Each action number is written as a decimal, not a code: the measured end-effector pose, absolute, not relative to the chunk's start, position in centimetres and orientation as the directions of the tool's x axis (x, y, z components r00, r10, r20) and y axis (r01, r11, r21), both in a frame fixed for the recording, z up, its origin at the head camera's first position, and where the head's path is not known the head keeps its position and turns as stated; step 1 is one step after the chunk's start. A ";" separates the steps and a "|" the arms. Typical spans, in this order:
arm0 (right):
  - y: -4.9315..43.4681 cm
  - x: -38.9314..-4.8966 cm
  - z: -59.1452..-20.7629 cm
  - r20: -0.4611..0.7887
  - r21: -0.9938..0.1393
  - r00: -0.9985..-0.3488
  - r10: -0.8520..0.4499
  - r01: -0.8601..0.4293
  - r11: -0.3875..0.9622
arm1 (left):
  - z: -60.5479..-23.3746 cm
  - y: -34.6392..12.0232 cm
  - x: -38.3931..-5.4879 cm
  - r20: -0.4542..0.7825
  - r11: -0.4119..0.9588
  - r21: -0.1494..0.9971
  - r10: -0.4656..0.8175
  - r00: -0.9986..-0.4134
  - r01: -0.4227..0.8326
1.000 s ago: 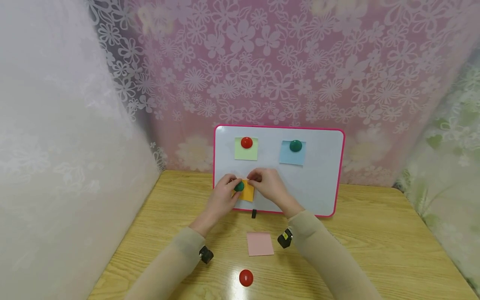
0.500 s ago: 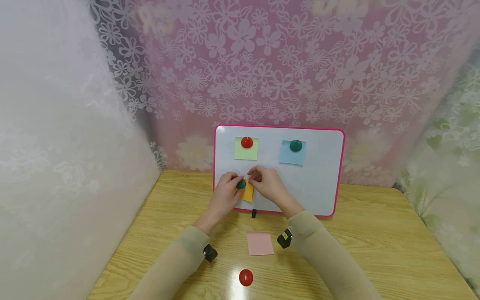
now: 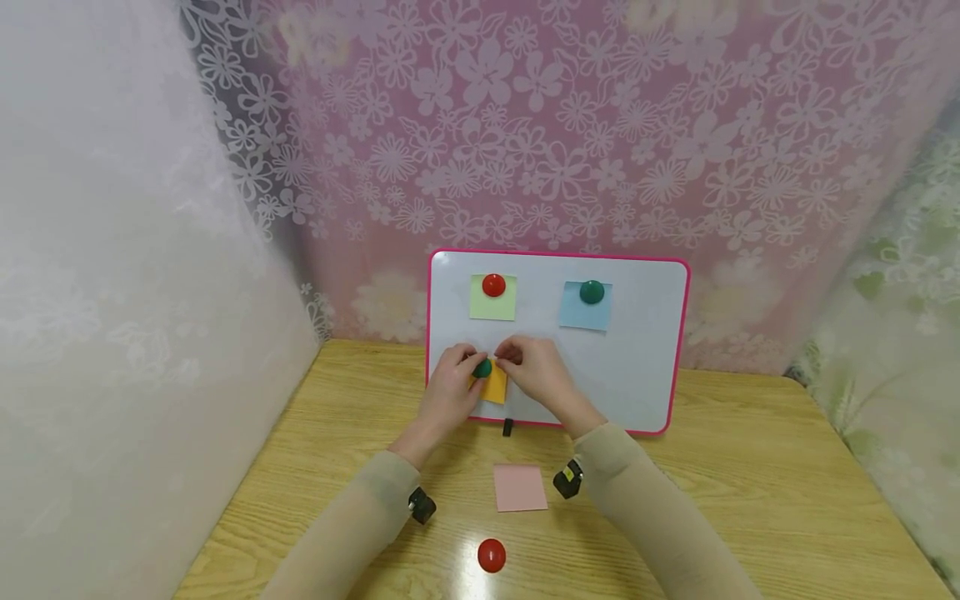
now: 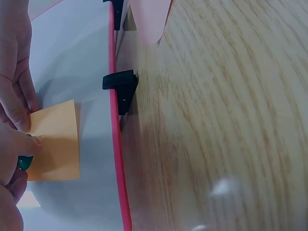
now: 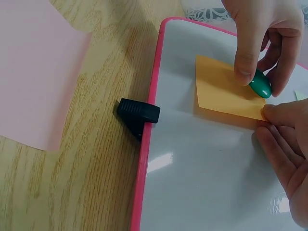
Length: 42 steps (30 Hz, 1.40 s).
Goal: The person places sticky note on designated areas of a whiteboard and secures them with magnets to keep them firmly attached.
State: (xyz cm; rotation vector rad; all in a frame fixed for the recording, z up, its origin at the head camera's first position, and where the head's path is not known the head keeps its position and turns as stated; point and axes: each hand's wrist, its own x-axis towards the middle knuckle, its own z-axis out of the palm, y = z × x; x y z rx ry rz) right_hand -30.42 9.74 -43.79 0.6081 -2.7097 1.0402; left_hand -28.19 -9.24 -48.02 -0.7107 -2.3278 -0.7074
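Note:
My left hand (image 3: 452,386) grips a round green magnet (image 5: 260,84) between thumb and fingers, over the top edge of an orange sticky note (image 4: 60,142). The note lies against the lower left of a whiteboard (image 3: 630,358) with a pink frame. With thumb and fingertip, my right hand (image 3: 542,369) pinches the note's upper right corner, as the right wrist view shows. Higher on the board, a red magnet (image 3: 493,285) sits on a green note (image 3: 492,309), and another green magnet (image 3: 592,292) on a blue note (image 3: 583,317).
On the wooden table (image 3: 735,467) in front of the board lie a pink sticky note (image 3: 521,488) and a loose red magnet (image 3: 492,556). A black clip foot (image 5: 138,111) is on the board's bottom edge. A flowered curtain (image 3: 555,150) hangs behind.
Over the last second my left hand, with the green magnet, has shifted slightly right and up along the orange note. My right hand stays at the corner almost unmoved.

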 end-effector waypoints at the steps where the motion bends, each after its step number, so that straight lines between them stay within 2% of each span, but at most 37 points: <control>1: 9.7 -30.4 -43.8 0.304 -0.599 -0.900 -0.311 -0.435 0.672 | -48.1 -9.2 -28.2 0.667 0.716 0.307 0.308 -0.678 0.627; 37: 9.7 -30.3 -44.2 0.327 -0.608 -0.898 -0.295 -0.439 0.661 | -48.0 -8.5 -28.5 0.687 0.716 0.307 0.288 -0.667 0.626; 42: 9.6 -30.3 -44.2 0.331 -0.605 -0.895 -0.297 -0.443 0.662 | -48.0 -8.5 -28.6 0.702 0.718 0.282 0.298 -0.647 0.637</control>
